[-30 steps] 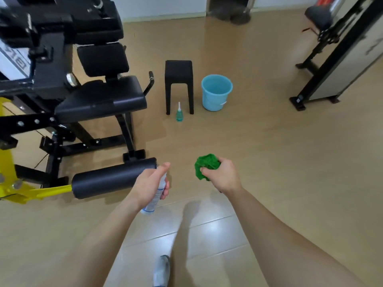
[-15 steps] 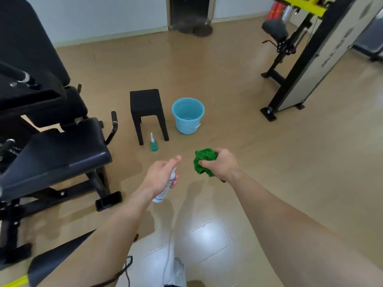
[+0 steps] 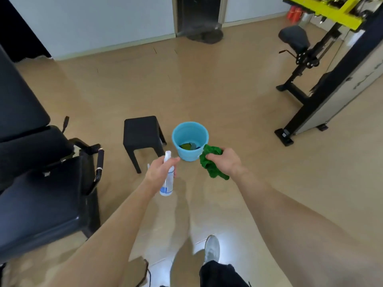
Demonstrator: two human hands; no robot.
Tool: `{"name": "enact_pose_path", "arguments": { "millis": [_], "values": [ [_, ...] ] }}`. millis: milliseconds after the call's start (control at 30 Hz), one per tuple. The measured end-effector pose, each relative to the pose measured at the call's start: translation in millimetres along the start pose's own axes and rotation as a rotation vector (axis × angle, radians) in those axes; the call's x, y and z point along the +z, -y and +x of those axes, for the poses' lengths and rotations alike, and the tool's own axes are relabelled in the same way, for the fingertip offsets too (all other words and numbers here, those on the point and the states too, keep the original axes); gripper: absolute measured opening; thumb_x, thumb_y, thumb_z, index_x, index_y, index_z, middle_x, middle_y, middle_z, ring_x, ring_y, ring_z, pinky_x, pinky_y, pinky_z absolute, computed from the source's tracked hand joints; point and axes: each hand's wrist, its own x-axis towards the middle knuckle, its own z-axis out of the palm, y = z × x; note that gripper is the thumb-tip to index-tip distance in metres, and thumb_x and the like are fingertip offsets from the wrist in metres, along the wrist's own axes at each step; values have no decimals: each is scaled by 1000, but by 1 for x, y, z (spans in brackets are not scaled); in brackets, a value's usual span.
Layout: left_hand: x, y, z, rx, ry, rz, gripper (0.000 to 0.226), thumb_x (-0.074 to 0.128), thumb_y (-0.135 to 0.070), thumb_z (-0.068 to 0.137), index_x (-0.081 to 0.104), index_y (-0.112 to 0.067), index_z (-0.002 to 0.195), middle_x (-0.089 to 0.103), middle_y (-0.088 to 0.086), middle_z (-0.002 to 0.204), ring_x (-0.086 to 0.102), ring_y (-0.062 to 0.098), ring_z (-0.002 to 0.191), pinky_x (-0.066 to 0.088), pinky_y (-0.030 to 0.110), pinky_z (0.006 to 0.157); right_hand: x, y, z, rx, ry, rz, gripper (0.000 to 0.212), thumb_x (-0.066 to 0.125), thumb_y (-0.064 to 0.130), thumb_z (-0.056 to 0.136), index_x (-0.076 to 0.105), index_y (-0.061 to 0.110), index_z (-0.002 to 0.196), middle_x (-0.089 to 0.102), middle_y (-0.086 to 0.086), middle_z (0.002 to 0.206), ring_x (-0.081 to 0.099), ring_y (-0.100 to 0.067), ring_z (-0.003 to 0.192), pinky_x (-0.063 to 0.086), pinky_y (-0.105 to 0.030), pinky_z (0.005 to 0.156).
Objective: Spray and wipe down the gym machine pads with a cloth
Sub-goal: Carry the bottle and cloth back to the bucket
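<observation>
In right hand, crumpled green cloth (dangling)

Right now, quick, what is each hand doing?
Left hand: gripping the white spray bottle.
Right hand: clutching the crumpled green cloth.

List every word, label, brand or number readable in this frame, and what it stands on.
Nothing is legible.
Spray bottle in the left hand: blue label print, blurred.
Side panel of the right-hand machine: grey markings, too blurred.
Small sticker on that machine's foot: too small.
</observation>
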Motion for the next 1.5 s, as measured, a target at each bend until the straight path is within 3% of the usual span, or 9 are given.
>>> {"name": "enact_pose_path", "arguments": {
  "millis": [200,300,367,533,700,933,1167,1300,1500],
  "values": [
    [1,-42,111,-176,-66,43,57,67,-30,76,51,-12,127,65,14,108,64,32,99,52,40,85,-29,55,110,20,31,32,18,66,31,89,63,16,99,69,-2,89,67,-22,82,53,-31,68],
    [-6,-42,177,-178,-152,-48,18,52,0,89,53,-18,94,43,1,74,45,20,70,38,29,62,-27,80,168,49,67,18,9,65,29,89,59,23,87,67,0,86,66,-21,82,54,-33,74],
    [-17,-35,223,-68,-160,143,19,48,2,79,39,-14,76,32,0,68,31,17,62,27,28,57,-18,94,212,108,98,19,15,65,32,88,60,19,94,68,-4,93,67,-24,88,57,-38,84],
    [-47,-47,313,-177,-32,195,29,60,-8,97,41,-14,118,52,2,99,53,22,88,43,34,71,21,134,332,202,130,13,29,62,37,93,59,12,109,68,-12,119,66,-28,100,54,-39,92],
    [-86,-51,405,-165,-20,156,37,65,-6,96,48,-17,127,63,7,123,60,24,107,50,38,90,53,160,420,263,-133,-230,47,47,25,99,43,11,143,56,-13,137,57,-34,118,44,-35,92],
    [-135,-30,504,-245,-121,71,41,78,-7,87,55,-35,107,71,2,118,68,30,111,60,52,93,154,217,485,-19,257,-270,40,47,15,99,57,24,137,63,3,126,58,-18,117,37,-24,90],
    [-164,33,572,-327,-351,59,41,82,-11,86,61,-30,116,69,-14,100,67,9,90,46,18,68,291,235,546,-293,646,-476,55,67,19,88,53,28,140,58,2,137,60,-20,116,49,-37,99],
    [-179,88,601,-356,-486,47,40,85,-12,84,62,-28,112,68,-16,95,67,8,88,55,26,75,352,216,583,-247,687,-443,67,64,12,92,38,23,153,54,2,144,59,-20,121,45,-34,104],
    [-185,156,640,-325,-593,13,37,84,-13,85,63,-27,112,71,-11,99,67,8,91,58,32,80,416,184,626,-310,645,-362,46,58,7,93,58,20,137,60,3,137,65,-11,106,44,-20,90]
  ]
}}
